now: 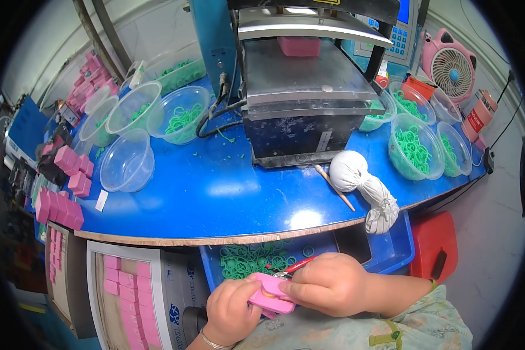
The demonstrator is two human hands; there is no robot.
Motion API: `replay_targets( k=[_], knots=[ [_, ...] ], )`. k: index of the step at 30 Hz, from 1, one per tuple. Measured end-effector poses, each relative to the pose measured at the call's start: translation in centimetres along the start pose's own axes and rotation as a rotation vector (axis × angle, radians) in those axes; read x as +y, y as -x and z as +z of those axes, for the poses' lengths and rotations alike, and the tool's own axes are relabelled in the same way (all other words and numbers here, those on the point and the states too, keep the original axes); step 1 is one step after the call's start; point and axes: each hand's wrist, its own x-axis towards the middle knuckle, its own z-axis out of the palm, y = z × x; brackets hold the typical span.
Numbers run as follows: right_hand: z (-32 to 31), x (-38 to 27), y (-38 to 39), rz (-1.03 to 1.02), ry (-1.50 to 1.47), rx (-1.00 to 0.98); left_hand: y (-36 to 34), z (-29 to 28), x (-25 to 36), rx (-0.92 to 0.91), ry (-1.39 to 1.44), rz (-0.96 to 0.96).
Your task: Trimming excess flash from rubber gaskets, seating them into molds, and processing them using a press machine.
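Low in front of me, my left hand (230,310) is closed around a pink block (268,302). A pale yellowish spot shows in the gap between its upper and lower parts. From the other side, my right hand (332,284) pinches the same block with thumb and forefinger. Beside these fingers lies a red-handled tool (301,264) with a metal end, like small pliers; whether my right hand also grips it I cannot tell. Just beyond both hands, green rings (245,259) fill part of a blue tray (391,259).
A press machine (306,111) stands at the back of the blue table (216,192), a pink block on its plate. Clear bowls (416,146) hold green rings. A white cloth bundle (370,186) and a wooden stick (335,189) lie near the front edge. A carton (163,291) holds pink blocks.
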Motion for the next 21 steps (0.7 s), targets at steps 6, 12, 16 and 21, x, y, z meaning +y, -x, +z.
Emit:
replay_targets(
  k=[6,12,16,21],
  knots=[
    [-0.5,-0.2,-0.3,-0.095,0.110,-0.090,-0.4,0.4,0.2,-0.028,-0.155,0.058],
    [-0.8,-0.2,-0.8,-0.150,0.198,-0.111,-0.6,0.6,0.4,-0.058,-0.185,0.112],
    [-0.6,0.3,-0.9,-0.108,0.067,-0.181,-0.4,0.3,0.5,-0.083,-0.111,0.024],
    [1.6,-0.3,-0.5,-0.007,0.131,-0.035,-0.9,0.6,0.7,-0.121,0.044,-0.075]
  ],
)
